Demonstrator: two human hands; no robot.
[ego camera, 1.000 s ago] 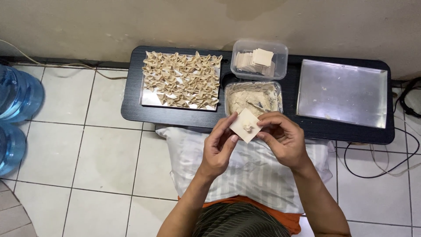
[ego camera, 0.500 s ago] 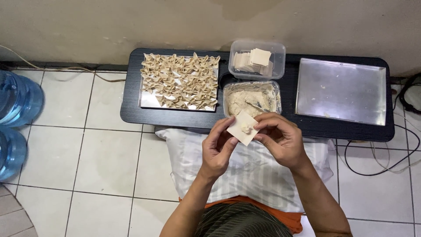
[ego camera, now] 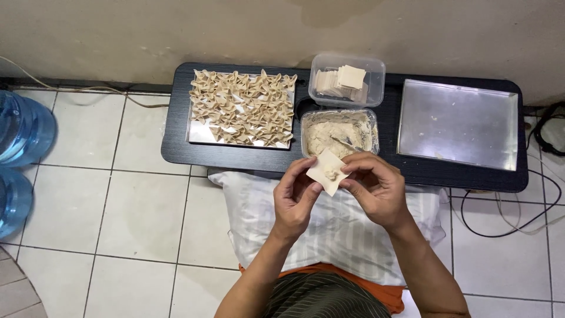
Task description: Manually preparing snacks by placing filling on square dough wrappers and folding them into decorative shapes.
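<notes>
My left hand (ego camera: pixel 296 199) and my right hand (ego camera: pixel 376 189) together hold a pale square dumpling wrapper (ego camera: pixel 327 171) with a small lump of filling at its middle. They hover over a striped pillow (ego camera: pixel 329 232) on my lap, just in front of a clear tub of beige filling (ego camera: pixel 338 132) with a utensil stuck in it. Behind that tub stands a clear box of stacked square wrappers (ego camera: pixel 346 80). To the left lies a metal tray with several folded dumplings (ego camera: pixel 242 109).
All containers rest on a low black table (ego camera: pixel 176 144) against the wall. An empty metal tray (ego camera: pixel 458 123) sits at its right. Blue water bottles (ego camera: pixel 23 126) stand at the far left on the tiled floor. Black cables (ego camera: pixel 500 227) trail at the right.
The wrapper and both hands stay at almost the same spot; the fingers have shifted slightly around the wrapper's edges.
</notes>
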